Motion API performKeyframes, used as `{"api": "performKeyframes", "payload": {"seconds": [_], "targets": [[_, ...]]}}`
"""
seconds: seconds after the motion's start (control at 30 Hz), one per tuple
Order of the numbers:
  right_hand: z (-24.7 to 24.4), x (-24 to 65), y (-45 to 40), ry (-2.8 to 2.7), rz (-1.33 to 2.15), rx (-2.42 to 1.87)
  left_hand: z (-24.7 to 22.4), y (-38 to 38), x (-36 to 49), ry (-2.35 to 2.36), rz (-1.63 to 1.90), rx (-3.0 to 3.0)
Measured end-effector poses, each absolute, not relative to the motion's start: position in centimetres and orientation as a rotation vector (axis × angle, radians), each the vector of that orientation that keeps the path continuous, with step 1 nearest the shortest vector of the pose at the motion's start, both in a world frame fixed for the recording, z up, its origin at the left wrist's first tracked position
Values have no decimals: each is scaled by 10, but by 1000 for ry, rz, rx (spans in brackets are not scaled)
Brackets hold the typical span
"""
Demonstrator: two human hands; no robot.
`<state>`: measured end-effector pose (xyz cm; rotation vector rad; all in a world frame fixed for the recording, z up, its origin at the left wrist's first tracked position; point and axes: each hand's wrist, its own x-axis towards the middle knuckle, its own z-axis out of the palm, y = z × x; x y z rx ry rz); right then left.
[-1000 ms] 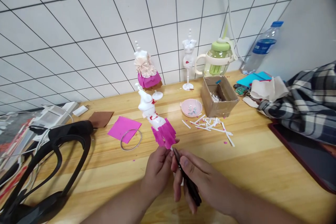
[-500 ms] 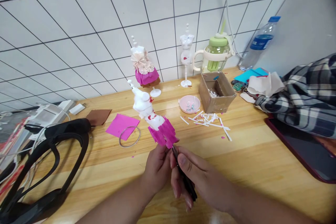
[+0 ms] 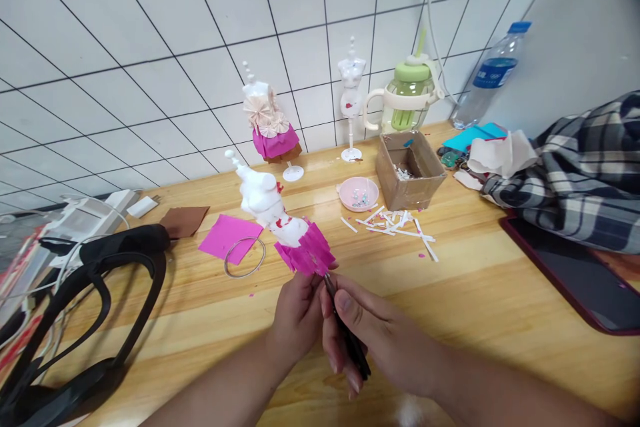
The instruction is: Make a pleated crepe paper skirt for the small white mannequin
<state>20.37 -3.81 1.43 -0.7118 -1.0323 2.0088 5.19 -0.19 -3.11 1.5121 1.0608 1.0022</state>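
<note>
One small white mannequin tilted above the table, its hips already ringed with magenta strips, and I judged the covering partly done, the bare torso left. The fingers of my left hand were closed round its lower end, though the strips hid exactly how, while my right hand gripped a slim dark tool just below them. Beyond stood a dressed mannequin and an undressed mannequin.
</note>
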Motion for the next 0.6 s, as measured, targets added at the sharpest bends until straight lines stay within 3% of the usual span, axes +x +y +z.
{"api": "performKeyframes", "payload": {"seconds": [0.6], "targets": [[14, 203, -38, -976, 1993, -691, -29, 0, 52, 1079, 963, 1583]]}}
